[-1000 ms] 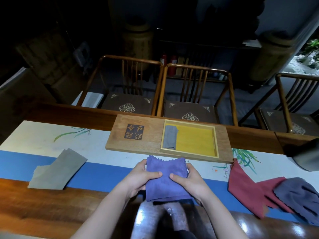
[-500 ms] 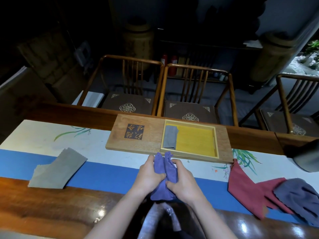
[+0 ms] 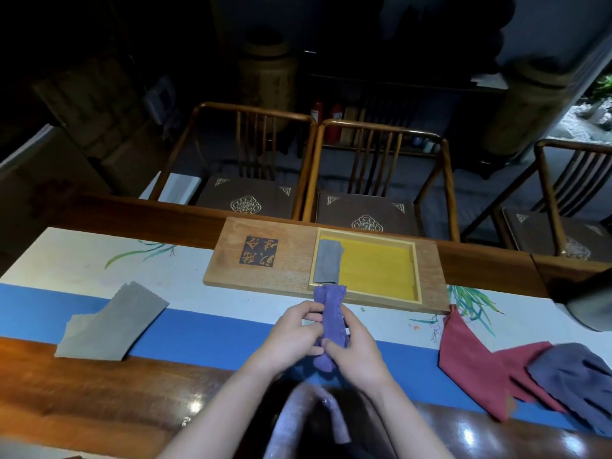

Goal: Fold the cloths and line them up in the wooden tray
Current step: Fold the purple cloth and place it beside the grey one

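Head view, everything placed relative to the wooden tray [image 3: 265, 260], which lies across the far side of the table [image 3: 99, 392] on a painted runner [image 3: 82, 260] w/ a blue band.

The tray's right half is a yellow-lined recess; its left half is flat wood w/ a dark stamped square. One folded grey cloth [image 3: 328, 261] lies inside the recess, tight against its left wall, long side running front to back.

Just in front of the tray's near edge, both hands hold a purple cloth [image 3: 330, 321] folded into a narrow strip. The strip stands roughly upright, its scalloped top end overlapping the tray's front rim right below the grey one. The left hand [image 3: 296, 332] has its fingers curled round the strip's left side, thumb on top. The right hand [image 3: 351, 352] grips the lower part, fingers wrapped round it from the right. Whether the strip's bottom end touches the table is hard to say, since the hands cover it.

Well to the left of the tray, a taupe cloth [image 3: 112, 321] lies flat and unfolded, half on the blue band. To the tray's right, near its front corner, a red cloth [image 3: 470, 356] lies loosely spread, w/ a slate-blue cloth [image 3: 576, 376] crumpled on its far-right part.

Behind the tray, past the table's far edge, stand wooden chairs [image 3: 381, 180] w/ brown cushions.
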